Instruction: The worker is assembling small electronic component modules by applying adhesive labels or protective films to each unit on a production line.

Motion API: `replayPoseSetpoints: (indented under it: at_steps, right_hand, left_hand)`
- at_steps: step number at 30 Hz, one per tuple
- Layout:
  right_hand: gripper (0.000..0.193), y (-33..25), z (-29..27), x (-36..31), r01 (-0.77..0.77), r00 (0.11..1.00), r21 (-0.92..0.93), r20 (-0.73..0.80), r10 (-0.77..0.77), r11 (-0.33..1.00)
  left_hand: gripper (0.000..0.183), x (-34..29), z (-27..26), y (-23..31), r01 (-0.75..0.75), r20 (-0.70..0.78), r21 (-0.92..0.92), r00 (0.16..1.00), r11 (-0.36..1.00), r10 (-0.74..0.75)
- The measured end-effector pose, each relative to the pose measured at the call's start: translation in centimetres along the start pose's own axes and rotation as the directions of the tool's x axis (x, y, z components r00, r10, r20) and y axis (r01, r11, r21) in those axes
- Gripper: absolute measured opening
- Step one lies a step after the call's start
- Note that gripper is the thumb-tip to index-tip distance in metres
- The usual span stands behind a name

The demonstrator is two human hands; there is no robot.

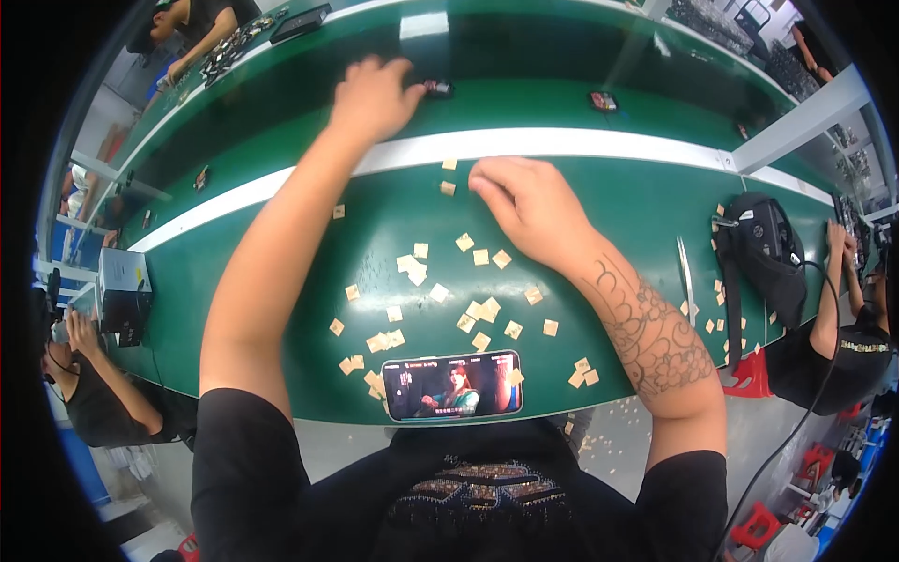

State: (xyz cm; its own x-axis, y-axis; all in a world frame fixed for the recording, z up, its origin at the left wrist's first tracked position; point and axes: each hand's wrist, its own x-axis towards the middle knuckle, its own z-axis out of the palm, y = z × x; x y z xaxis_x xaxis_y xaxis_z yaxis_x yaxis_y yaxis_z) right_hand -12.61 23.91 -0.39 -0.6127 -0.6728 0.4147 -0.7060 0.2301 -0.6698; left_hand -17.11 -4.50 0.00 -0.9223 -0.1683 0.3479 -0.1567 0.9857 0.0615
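My left hand [375,96] stretches over the white rail [524,142] onto the green strip beyond it. Its fingers are apart, and the thumb is right beside a small dark object with a red patch [436,89]; whether they touch I cannot tell. Just on the near side of the rail, my right hand [527,201] is closed, thumb and fingers pressed together. What it holds, if anything, is hidden. Close to its fingertips are two small tan squares, one by the rail and one tan square [449,188] slightly nearer me. Several more tan squares [481,257] lie scattered over the green table [599,309].
A phone [452,387] playing a video lies at the near table edge. To the right are tweezers [686,272] and a black bag [763,248]. A box [125,286] stands left. Another small dark object [603,100] sits beyond the rail. Other people work at both sides.
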Motion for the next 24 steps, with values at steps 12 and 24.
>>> replayPoseSetpoints:
  at_steps: [12, 24]
  right_hand:
    - [0.017, 1.4, 0.1, 0.5, 0.032, 0.995, -0.040, -0.096, -0.036, 0.999]
    - [0.017, -0.8, -0.4, 0.3, -0.099, 0.995, 0.027, 0.014, 0.099, 0.995]
  left_hand:
    - [0.066, -1.7, 2.1, -2.7, 0.082, -0.142, -0.178, 0.984, 0.981, -0.108]
    - [0.082, -14.0, -4.9, 2.8, -0.198, 0.070, -0.711, 0.935, 0.675, 0.347]
